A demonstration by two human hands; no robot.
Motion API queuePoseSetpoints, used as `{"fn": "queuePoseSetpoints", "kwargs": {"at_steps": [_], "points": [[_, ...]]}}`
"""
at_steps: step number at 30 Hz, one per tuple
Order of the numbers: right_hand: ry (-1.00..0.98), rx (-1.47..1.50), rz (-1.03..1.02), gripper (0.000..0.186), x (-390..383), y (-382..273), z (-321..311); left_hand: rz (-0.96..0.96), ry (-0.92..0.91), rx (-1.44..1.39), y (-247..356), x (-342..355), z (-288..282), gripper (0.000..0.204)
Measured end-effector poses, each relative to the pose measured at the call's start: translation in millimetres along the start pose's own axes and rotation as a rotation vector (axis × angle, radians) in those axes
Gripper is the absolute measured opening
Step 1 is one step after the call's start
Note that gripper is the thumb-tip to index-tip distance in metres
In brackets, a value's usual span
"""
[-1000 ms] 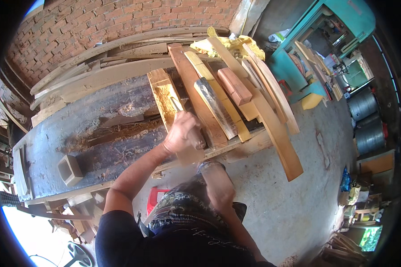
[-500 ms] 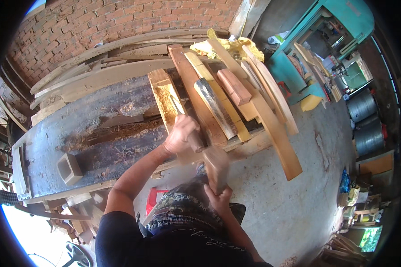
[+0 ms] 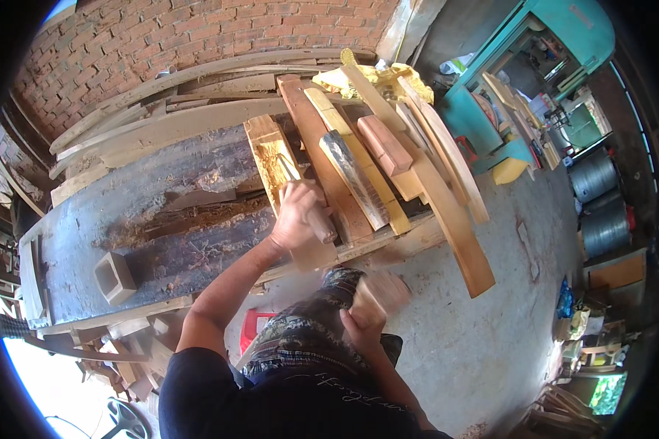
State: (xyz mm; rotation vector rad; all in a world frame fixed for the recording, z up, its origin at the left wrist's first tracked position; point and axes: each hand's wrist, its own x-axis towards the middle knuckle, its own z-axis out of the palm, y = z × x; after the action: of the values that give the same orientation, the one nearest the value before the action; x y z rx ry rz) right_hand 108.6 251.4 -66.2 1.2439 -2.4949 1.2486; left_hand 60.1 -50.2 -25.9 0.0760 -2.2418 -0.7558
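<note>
Brick wall (image 3: pixel 161 44) backed a long dark bench (image 3: pixel 146 219) strewn with shavings, with planks (image 3: pixel 198 117) stacked behind it. Left hand (image 3: pixel 294 217) was closed around a wooden-handled chisel (image 3: pixel 309 212), its blade set on a pale board (image 3: pixel 274 157) that lay across the bench — the handle stuck out below the fist, toward the person. Right hand (image 3: pixel 360 322) was lower, near the knee, wrapped around a wooden mallet (image 3: pixel 379 294), blurred and well apart from the chisel. Beside the board lay more boards, a reddish one (image 3: pixel 322 154) and a curved one (image 3: pixel 447 197). A small square wooden box (image 3: pixel 114 276) sat on the bench to the left. Teal machine (image 3: pixel 520 66) and grey drums (image 3: pixel 597 197) stood off to the right on the concrete floor (image 3: pixel 490 336).
</note>
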Motion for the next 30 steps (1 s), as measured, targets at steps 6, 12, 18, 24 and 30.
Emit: {"fn": "queuePoseSetpoints", "kwargs": {"at_steps": [6, 12, 18, 24, 30], "points": [[0.031, 0.445, 0.746, 0.050, 8, -37, -18, 0.172, -0.117, -0.097, 9, -19, -1, 0.025], [-0.044, 0.069, 0.431, 0.043, -36, 15, -17, 0.161, -0.130, -0.128, 17, -11, 6, 0.022], [-0.032, 0.456, 0.161, 0.027, 17, -50, -56, 0.167, -0.048, -0.141, 12, -15, -2, 0.022], [0.075, 0.577, 0.106, 0.025, 24, -55, -46, 0.100, -0.085, -0.160, 7, -12, -2, 0.022], [-0.057, 0.267, 0.219, 0.022, 7, 11, 15, 0.078, -0.119, -0.126, 11, -8, -10, 0.026]]}}
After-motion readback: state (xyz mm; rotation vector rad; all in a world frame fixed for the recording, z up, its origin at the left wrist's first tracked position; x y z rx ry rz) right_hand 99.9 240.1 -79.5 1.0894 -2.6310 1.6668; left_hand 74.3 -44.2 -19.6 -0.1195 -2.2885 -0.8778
